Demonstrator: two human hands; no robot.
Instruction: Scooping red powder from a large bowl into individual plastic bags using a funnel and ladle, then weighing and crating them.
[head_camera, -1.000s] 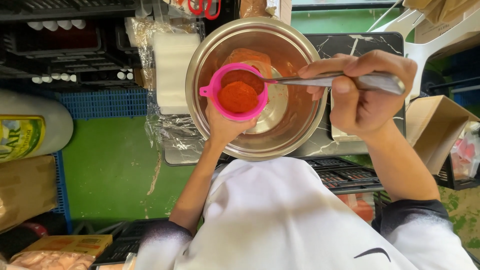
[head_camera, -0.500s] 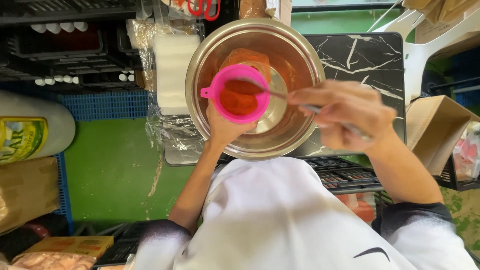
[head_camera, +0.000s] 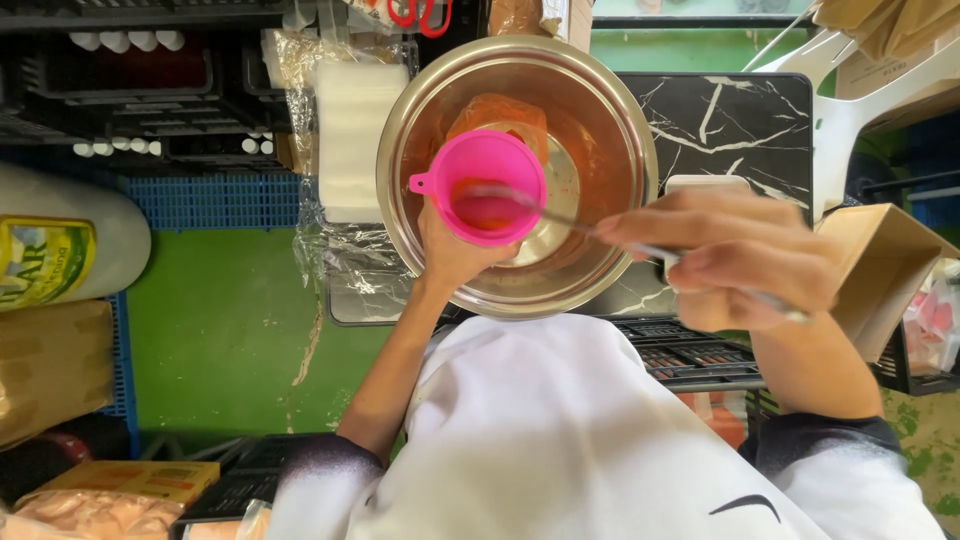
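Left hand wrapped around pink funnel, held over the steel bowl. Right hand, right of the bowl, pinching a spoon reaching into the funnel's orange sauce.

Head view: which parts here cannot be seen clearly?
- Spoon: blurred; its handle end is hidden in the right hand.
- What is under the pink funnel: covered by the funnel and the left hand.
- Scissors: cut off by the top edge.
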